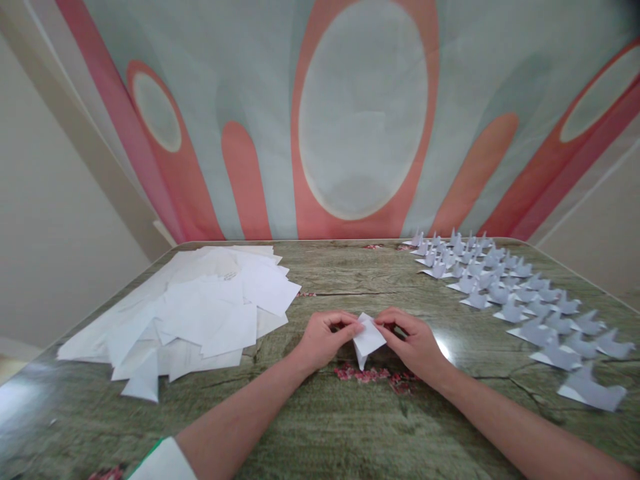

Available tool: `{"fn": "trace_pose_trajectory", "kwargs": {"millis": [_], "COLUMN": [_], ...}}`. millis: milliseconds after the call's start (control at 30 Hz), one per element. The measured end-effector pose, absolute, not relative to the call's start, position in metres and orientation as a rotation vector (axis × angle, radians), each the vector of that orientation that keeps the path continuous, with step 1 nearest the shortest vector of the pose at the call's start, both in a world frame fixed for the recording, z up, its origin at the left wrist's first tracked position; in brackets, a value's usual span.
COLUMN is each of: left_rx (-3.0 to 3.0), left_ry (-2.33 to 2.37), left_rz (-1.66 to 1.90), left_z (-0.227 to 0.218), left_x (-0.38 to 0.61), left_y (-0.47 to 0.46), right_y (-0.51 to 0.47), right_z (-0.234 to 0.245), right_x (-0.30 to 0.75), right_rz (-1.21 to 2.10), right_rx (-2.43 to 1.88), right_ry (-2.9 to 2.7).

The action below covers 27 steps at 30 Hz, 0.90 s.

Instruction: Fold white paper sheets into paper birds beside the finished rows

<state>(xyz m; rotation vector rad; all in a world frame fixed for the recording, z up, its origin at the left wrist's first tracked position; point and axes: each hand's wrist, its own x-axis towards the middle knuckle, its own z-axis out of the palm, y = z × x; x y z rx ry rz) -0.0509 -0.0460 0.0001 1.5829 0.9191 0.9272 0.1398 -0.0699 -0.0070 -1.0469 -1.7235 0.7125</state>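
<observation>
A small piece of folded white paper is held above the middle of the table, one narrow flap pointing down toward me. My left hand pinches its left edge between thumb and fingers. On the other side, the thumb and index finger of my right hand grip its upper right edge. To the right stand rows of folded white paper birds. A loose heap of white paper sheets lies to the left, with one folded paper triangle at its near edge.
The wood-patterned table has printed pink flowers and a glossy surface that reflects light. Behind its far edge hangs a grey-green cloth with large coral shapes. The nearest paper bird sits near the table's right side.
</observation>
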Motion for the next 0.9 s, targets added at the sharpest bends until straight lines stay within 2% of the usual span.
{"fn": "trace_pose_trajectory", "kwargs": {"millis": [667, 900], "left_rx": [1.231, 1.22], "left_ry": [0.826, 0.882], "left_rz": [0.926, 0.96], "left_z": [0.0007, -0.0021], "left_x": [-0.0448, -0.0446], "left_y": [-0.0459, -0.0434], "right_y": [-0.0684, -0.0665], "right_z": [-0.0086, -0.0071], "right_x": [0.1415, 0.1425], "right_rz": [0.806, 0.729], "right_rx": [-1.219, -1.156], "right_ry": [-1.619, -1.591]}}
